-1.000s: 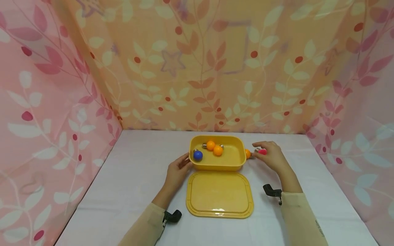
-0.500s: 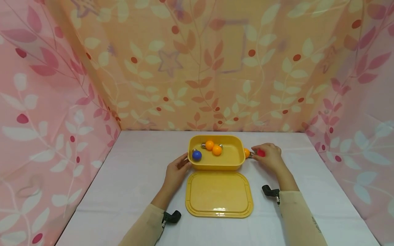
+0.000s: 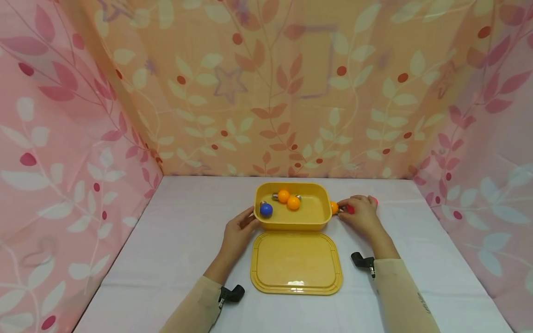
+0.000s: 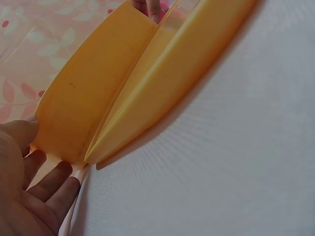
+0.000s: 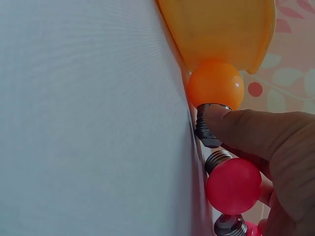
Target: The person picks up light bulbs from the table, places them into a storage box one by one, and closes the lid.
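Note:
A yellow plastic box [image 3: 293, 227] holds two orange bulbs [image 3: 283, 196] and a blue bulb [image 3: 266, 210]. My left hand [image 3: 239, 233] rests against the box's left end, its thumb near the rim and its fingertips [image 4: 64, 169] at the lower wall. At the opposite end, my right hand [image 3: 366, 219] pinches the metal screw base of another orange bulb [image 5: 215, 84], whose globe overlaps the box wall. Under that palm, a red bulb [image 5: 234, 184] lies close beside the held bulb's base. A pinkish bulb [image 5: 253, 229] is partly hidden farther back behind the hand.
The yellow lid [image 3: 296, 263] lies flat on the white tabletop [image 3: 166, 259], just in front of the box. Patterned cloth [image 3: 266, 92] walls the table at the back and both sides. A black wrist camera [image 3: 362, 261] juts out from the right sleeve.
My right hand has moved slightly left and down, and its fingers have closed onto the orange bulb's base. The pinkish bulb now shows behind the knuckles. My left hand stays at the box.

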Demonstrator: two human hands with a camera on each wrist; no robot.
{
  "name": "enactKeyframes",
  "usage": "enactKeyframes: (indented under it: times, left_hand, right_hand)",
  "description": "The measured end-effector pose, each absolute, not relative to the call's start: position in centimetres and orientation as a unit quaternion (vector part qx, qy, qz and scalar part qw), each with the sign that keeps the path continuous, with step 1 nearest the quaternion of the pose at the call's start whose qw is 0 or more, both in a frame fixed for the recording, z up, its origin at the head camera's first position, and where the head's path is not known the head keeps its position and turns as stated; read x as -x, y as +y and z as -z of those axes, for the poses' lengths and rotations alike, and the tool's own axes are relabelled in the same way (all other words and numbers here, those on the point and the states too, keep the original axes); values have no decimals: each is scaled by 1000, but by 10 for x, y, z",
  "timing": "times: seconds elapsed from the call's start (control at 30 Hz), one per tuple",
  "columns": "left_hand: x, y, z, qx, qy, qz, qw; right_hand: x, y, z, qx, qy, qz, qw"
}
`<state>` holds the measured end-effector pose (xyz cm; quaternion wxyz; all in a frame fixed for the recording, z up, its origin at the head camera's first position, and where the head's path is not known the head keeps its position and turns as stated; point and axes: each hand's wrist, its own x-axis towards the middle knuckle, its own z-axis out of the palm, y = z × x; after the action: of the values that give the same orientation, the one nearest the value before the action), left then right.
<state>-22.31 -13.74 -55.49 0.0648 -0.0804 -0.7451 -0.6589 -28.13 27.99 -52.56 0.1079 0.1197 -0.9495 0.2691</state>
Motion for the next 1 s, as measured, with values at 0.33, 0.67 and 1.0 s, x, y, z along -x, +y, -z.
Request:
enactKeyframes:
  times: [0.33,0.67,1.0]
  left_hand:
    - [223,-138,553,80,-750,655,58]
    - [220,-137,556,76,-752,651,64]
    - [223,-137,555,81,-754,649,65]
  right_hand:
    - [282,278,527,-122,-952,-256,112]
    - [279,280,522,-120,-947,-272,119]
    - [279,287,506,-90,-948,-286,110]
